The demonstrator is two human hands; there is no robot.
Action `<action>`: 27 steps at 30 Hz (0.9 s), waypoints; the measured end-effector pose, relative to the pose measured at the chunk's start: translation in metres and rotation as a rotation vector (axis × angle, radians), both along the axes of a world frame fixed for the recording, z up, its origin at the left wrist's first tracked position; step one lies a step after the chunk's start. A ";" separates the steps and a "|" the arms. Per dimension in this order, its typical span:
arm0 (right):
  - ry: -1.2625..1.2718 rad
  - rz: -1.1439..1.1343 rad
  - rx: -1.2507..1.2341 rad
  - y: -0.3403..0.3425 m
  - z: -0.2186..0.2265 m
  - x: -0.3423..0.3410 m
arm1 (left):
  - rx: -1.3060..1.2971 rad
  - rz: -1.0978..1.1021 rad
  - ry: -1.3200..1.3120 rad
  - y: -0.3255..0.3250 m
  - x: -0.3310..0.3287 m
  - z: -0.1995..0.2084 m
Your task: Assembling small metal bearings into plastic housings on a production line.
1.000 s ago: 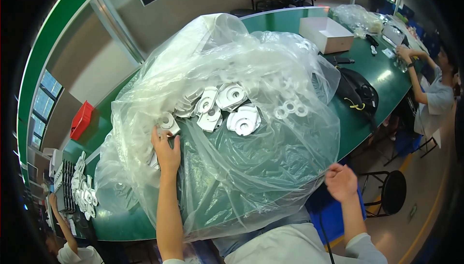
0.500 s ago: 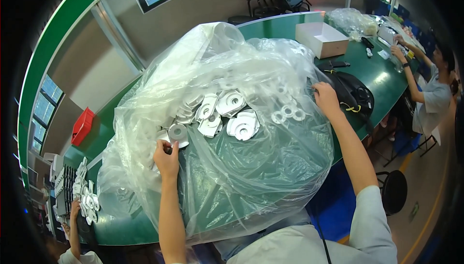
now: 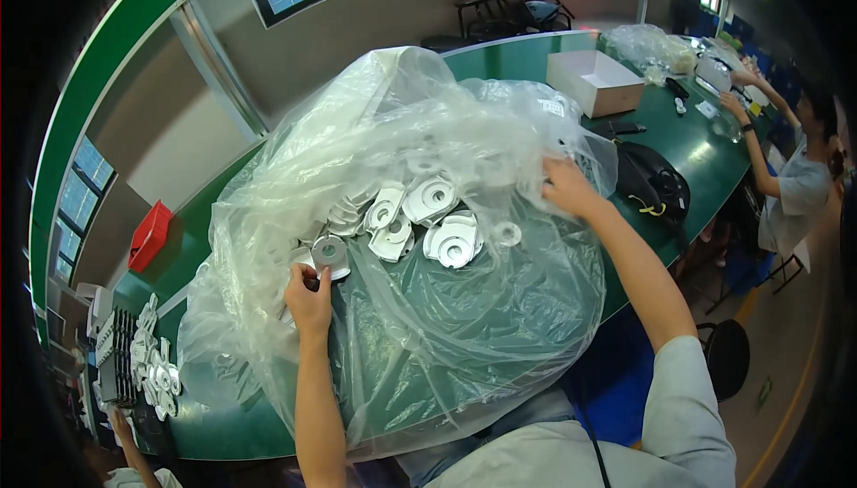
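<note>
A large clear plastic bag (image 3: 464, 336) spreads over the green table, with several white plastic parts (image 3: 430, 198) heaped in its middle, each with a round ring. My left hand (image 3: 310, 305) is closed at the left of the heap. Its thumb and fingertips pinch the lower edge of a white ringed part (image 3: 330, 254). At the right side my right hand (image 3: 573, 188) has its fingers bent into the film, gripping the bag; folds partly hide the fingertips. A small white ring (image 3: 508, 234) lies just to the left of and below that hand.
An open white box (image 3: 596, 82) stands at the back right. A black bag (image 3: 653, 177) lies beyond my right hand. A red bin (image 3: 150, 236) and more white parts (image 3: 159, 376) are at left. Co-workers' hands work at both sides.
My right hand has moved left and slightly down, and the film at the right has shifted with it. Several rings there are now hidden. My left hand stays almost in place.
</note>
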State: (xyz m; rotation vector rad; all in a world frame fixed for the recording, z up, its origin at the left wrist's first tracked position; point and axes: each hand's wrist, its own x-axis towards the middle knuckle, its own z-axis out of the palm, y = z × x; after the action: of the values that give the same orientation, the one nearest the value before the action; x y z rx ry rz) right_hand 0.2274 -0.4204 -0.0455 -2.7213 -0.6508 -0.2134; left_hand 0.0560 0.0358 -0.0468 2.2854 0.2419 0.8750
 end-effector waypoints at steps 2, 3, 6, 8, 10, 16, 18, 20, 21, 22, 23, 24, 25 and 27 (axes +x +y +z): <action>-0.109 -0.022 0.230 -0.003 0.003 -0.009 | -0.004 0.006 0.001 0.002 -0.002 -0.001; -0.218 -0.050 0.463 -0.004 0.005 -0.014 | -0.013 0.016 -0.001 0.004 -0.004 -0.001; -0.225 -0.079 0.463 -0.015 0.006 -0.018 | -0.023 0.003 -0.026 0.001 -0.003 -0.001; -0.267 -0.060 0.468 -0.019 0.009 -0.023 | -0.019 -0.012 -0.048 0.002 -0.004 -0.001; 0.010 -0.195 0.687 -0.025 0.014 -0.031 | 0.099 -0.078 -0.080 0.006 -0.004 -0.002; -0.230 -0.180 0.411 -0.038 -0.004 -0.032 | 0.048 -0.087 -0.080 0.004 -0.004 -0.002; -0.299 -0.082 0.282 -0.028 0.001 -0.040 | 0.041 -0.085 -0.082 0.005 -0.004 -0.002; -0.366 0.007 0.128 -0.008 0.008 -0.054 | 0.036 -0.083 -0.082 0.005 -0.005 -0.003; -0.366 0.009 0.131 0.001 0.013 -0.061 | 0.033 -0.082 -0.084 0.004 -0.005 -0.004; -0.348 0.026 0.155 0.011 0.020 -0.068 | 0.031 -0.078 -0.087 0.004 -0.007 -0.003; -0.329 0.044 0.178 0.019 0.026 -0.073 | 0.034 -0.073 -0.085 0.005 -0.008 -0.003; -0.323 0.062 0.170 0.027 0.030 -0.075 | 0.038 -0.067 -0.080 0.007 -0.009 -0.002; -0.325 0.053 0.167 0.026 0.025 -0.073 | 0.035 -0.076 -0.078 0.005 -0.006 -0.002; 0.432 0.082 0.840 0.028 0.006 -0.061 | 0.030 -0.089 -0.083 0.002 -0.004 -0.002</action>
State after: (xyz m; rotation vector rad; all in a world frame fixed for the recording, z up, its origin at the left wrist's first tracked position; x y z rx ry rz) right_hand 0.1667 -0.3923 -0.0390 -1.8421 -0.4107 0.1078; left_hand 0.0522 0.0375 -0.0490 2.2629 0.0906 0.9305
